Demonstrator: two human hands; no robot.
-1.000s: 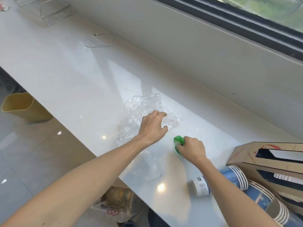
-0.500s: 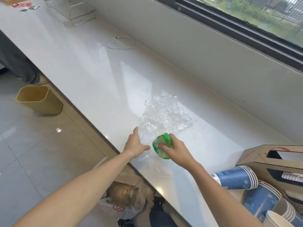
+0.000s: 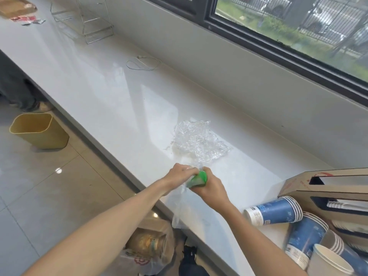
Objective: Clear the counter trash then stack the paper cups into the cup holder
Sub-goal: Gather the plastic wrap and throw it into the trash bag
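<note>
My right hand (image 3: 211,187) is closed around a crumpled green wrapper (image 3: 198,181) near the front edge of the white counter (image 3: 111,92). My left hand (image 3: 179,175) meets it from the left, its fingers closed on the wrapper's end and on a thin clear plastic sheet (image 3: 179,204) that trails off the counter edge. A crumpled clear plastic wrap (image 3: 197,143) lies just beyond both hands. Blue paper cups (image 3: 276,211) lie tipped over at the right, in front of a brown cardboard cup holder (image 3: 326,183).
A yellow bin (image 3: 39,130) stands on the floor at the left. A plastic bag with trash (image 3: 149,248) sits below the counter edge. Far along the counter are a white cable (image 3: 143,63), a wire rack (image 3: 89,22) and red sachets (image 3: 25,19). A person's foot (image 3: 37,106) shows at the left.
My left hand left the clear wrap and came back to the green wrapper. My right hand drew the wrapper toward the counter's front edge. The view tilted up.
</note>
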